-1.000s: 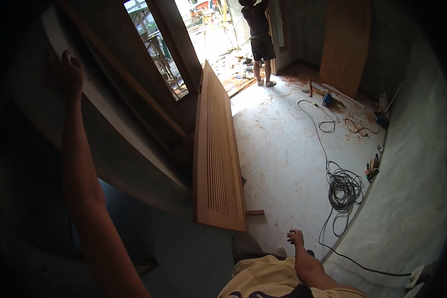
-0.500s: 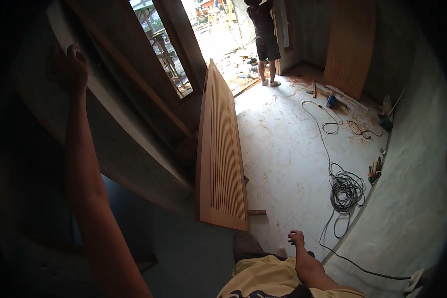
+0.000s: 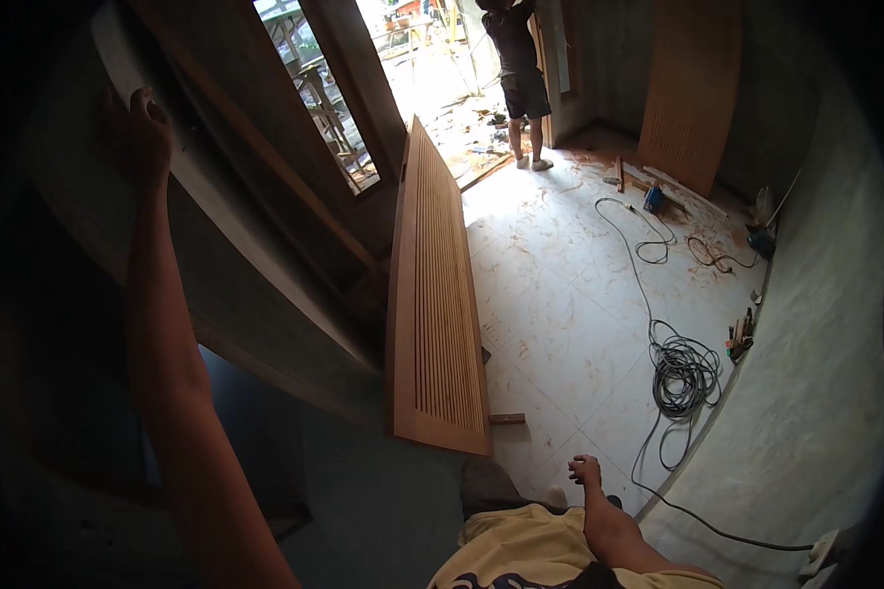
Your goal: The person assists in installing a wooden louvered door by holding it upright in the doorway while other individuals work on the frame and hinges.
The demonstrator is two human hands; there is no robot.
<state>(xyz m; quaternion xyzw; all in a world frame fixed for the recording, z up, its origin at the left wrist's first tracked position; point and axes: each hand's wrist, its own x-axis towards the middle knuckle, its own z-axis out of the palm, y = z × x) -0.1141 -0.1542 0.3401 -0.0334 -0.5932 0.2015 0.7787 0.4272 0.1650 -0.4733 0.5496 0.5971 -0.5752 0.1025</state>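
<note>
My left arm is raised, and my left hand (image 3: 145,128) rests against the pale edge of a wall opening (image 3: 123,64). Its thumb and fingers are apart, partly lost in shadow, with no loose object seen in them. Low beside my body hangs my right hand (image 3: 585,470), open and empty with loosely bent fingers. Between the two hands a brown wooden door with a slatted panel (image 3: 440,294) stands tilted on its long edge, touched by neither hand. A short wooden block (image 3: 508,419) sticks out by its near end.
Another person (image 3: 521,69) stands at the bright doorway, arms raised. A second wooden panel (image 3: 692,88) leans in the far right corner. Coiled black cable (image 3: 686,378), a blue power tool (image 3: 654,199), hand tools (image 3: 742,336) and wood shavings lie on the white tiled floor (image 3: 550,324).
The person at the doorway has shifted slightly to the left. My hands and the slatted door stay practically where they were.
</note>
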